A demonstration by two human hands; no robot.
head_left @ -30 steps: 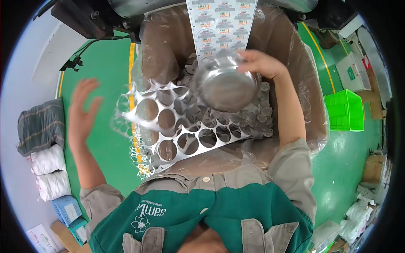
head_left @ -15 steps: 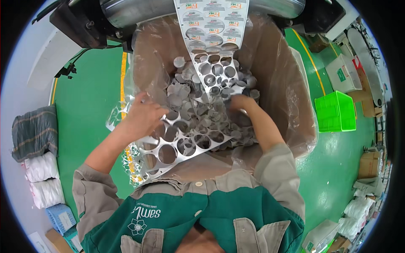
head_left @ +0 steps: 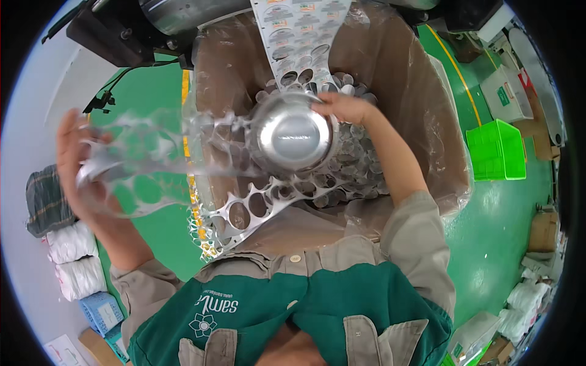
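**A:** Over a large cardboard box [head_left: 427, 91] lined with clear plastic, on a green factory floor [head_left: 500, 232], a worker in a grey shirt and green apron [head_left: 293, 317] handles punched waste film; what does each hand have?

**B:** The left hand [head_left: 76, 155], raised at the left of the scene and well clear of the box, has its fingers closed around one end of a clear plastic sheet [head_left: 159, 161] full of round cut-outs; the sheet is blurred and stretches right toward the box; the right hand [head_left: 345, 108] reaches in from the near right, its fingers curled over the far rim of a round steel bowl [head_left: 293, 137], held tilted so its hollow faces the camera.

**A:** And where does the bowl sit against the rest?

**B:** Above the heap of punched film scraps [head_left: 354, 171] filling the box, just near of a printed strip of round lids [head_left: 302, 36] that hangs down from the machine [head_left: 177, 12] at the far edge; a white perforated strip [head_left: 244, 210] spills over the near left wall of the box.

**A:** Around the worker?

**B:** At the right, a green crate [head_left: 497, 152] on the floor, with cartons [head_left: 506, 91] farther off; at the near left, white rolls [head_left: 73, 256], a folded checked cloth [head_left: 43, 201] and a blue basket [head_left: 101, 311].
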